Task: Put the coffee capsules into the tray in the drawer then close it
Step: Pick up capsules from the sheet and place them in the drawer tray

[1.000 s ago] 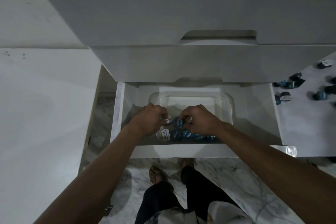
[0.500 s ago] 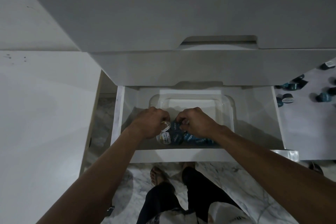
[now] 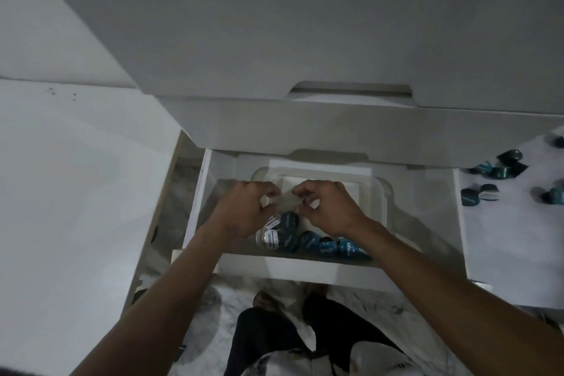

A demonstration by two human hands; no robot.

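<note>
In the middle of the frame we see the open white drawer (image 3: 427,223), and inside it stands a clear plastic tray (image 3: 377,192). Both our hands are over the tray. The left hand (image 3: 244,210) has its fingers curled, and the right hand (image 3: 328,207) also has curled fingers; the fingertips of the two hands nearly meet above the tray. Between them there is a pale blurred shape, and we cannot tell if it is a capsule or only the tray floor, so we cannot tell if either hand holds something.

Below the hands, along the near edge of the tray, lie the coffee capsules in the tray (image 3: 308,241). Most of them are teal, and two at the left end have white lids with dark print. They lie close together, touching each other, some of them tilted.

At the right edge of the frame, on the white worktop (image 3: 503,238), more loose capsules (image 3: 488,192) are scattered, well apart from the drawer. At the bottom of the frame we see our legs in dark trousers above a marble floor (image 3: 213,330).
</note>
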